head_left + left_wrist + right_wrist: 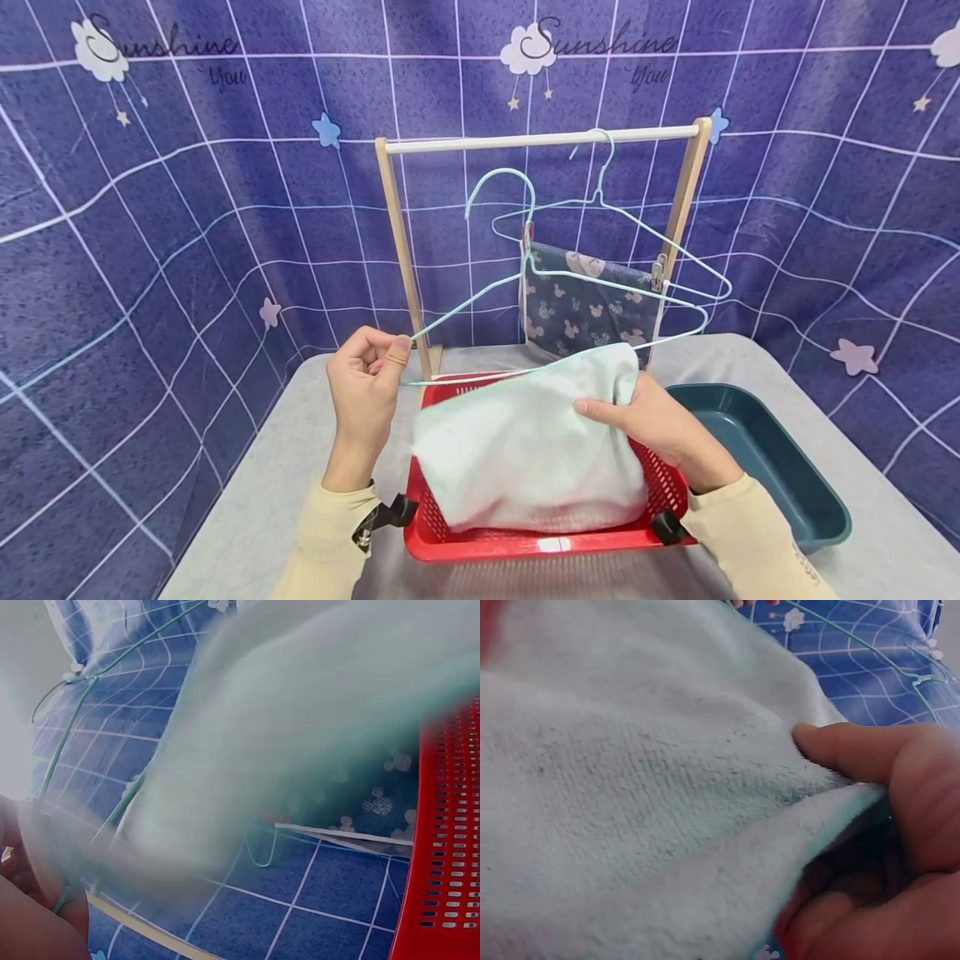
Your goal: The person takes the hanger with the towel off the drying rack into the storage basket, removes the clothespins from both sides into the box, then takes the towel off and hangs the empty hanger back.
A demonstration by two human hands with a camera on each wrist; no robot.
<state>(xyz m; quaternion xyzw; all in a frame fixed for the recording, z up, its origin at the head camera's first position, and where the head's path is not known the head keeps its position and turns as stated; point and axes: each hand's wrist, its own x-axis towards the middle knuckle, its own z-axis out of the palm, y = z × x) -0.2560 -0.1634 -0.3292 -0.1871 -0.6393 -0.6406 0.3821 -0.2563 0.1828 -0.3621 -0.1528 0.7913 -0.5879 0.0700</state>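
Note:
A pale mint towel (532, 442) hangs above the red basket, its top edge running along the lower bar of a light-blue wire hanger (607, 282). My left hand (367, 375) pinches the hanger's left corner between thumb and fingers. At the towel's upper right, my right hand (663, 425) grips the cloth, thumb on the front and fingers behind it. In the right wrist view the towel (630, 787) bunches at the thumb, and the curled fingers are partly hidden under its edge. The left wrist view shows the towel (247, 750) blurred, close to the camera.
The red perforated basket (547, 546) stands under the towel. Behind it is a wooden rack with a white rod (480, 143), carrying another hanger (660, 229) with a dark patterned cloth (577, 304) clipped on. A dark teal tray (780, 450) lies at right.

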